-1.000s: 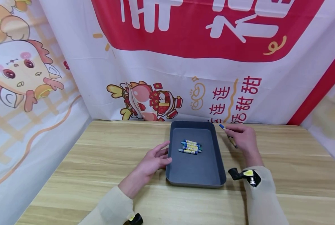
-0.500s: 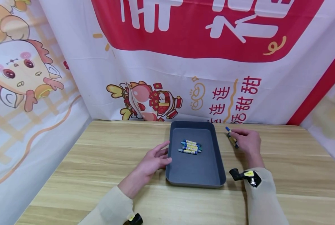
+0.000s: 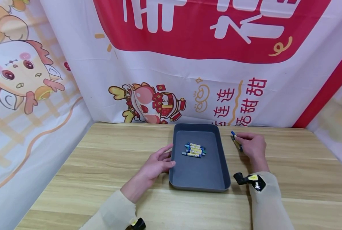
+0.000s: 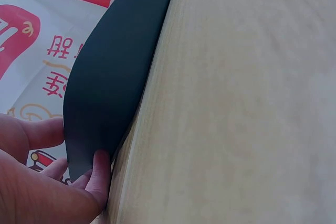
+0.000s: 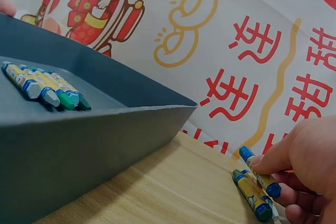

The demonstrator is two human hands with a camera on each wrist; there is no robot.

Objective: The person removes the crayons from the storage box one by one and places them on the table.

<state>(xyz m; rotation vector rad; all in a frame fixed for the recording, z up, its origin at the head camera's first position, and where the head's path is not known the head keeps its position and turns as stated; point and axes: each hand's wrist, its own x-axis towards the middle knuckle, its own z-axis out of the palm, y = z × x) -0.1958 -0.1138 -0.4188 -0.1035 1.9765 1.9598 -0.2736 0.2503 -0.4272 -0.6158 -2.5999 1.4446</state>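
Note:
My right hand [image 3: 252, 145] pinches a blue crayon [image 5: 260, 172] between thumb and fingers, to the right of the tray. Directly under and beside it a green crayon [image 5: 251, 195] lies on the table, with the pale end of another crayon [image 5: 273, 209] showing behind it. Against the left wall of the dark grey tray [image 3: 199, 175], my left hand [image 3: 155, 166] rests with its fingers spread, fingertips on the rim and outer wall [image 4: 113, 72]. Inside the tray several crayons [image 3: 194, 150] with yellow wrappers lie side by side in a row.
The wooden table [image 3: 107, 153] meets a white and red printed cloth [image 3: 159, 70] at its back edge, close behind the tray. More printed cloth [image 3: 30, 127] hangs along the left side.
My right hand has moved a little to the right, bringing the blue crayon from near the tray's edge to beside the green crayon. My left hand and the tray have stayed put.

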